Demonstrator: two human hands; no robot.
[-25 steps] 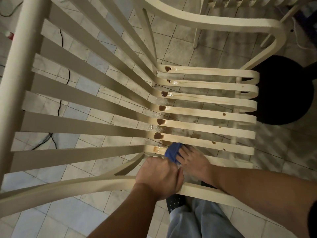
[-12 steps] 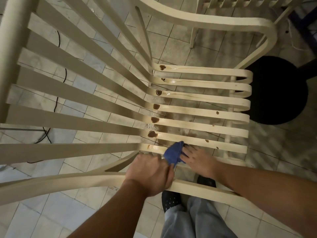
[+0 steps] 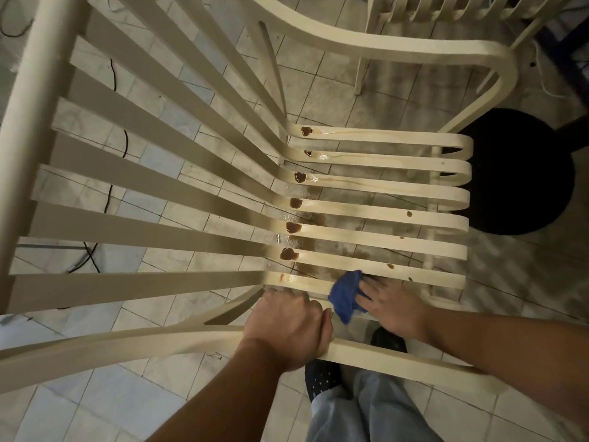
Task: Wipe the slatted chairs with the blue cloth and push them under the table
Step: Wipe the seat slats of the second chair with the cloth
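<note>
A cream slatted chair (image 3: 382,189) fills the view from above. Brown puddles (image 3: 293,228) and wet streaks sit along the bend where seat slats meet the back. My left hand (image 3: 287,327) grips the near armrest (image 3: 398,355). My right hand (image 3: 392,307) holds the blue cloth (image 3: 345,295) against the nearest seat slats, fingers spread over it; the cloth bunches out to the left of the fingers.
A second slatted chair (image 3: 446,11) stands at the top right. A round black base (image 3: 522,173) lies on the tiled floor beyond the seat's front edge. Black cables (image 3: 111,186) run over the tiles on the left. My legs and dark shoes (image 3: 322,378) are just below the armrest.
My right hand and the cloth have slid a little to the right along the near slats. The left hand keeps its grip on the armrest. The view shifted slightly.
</note>
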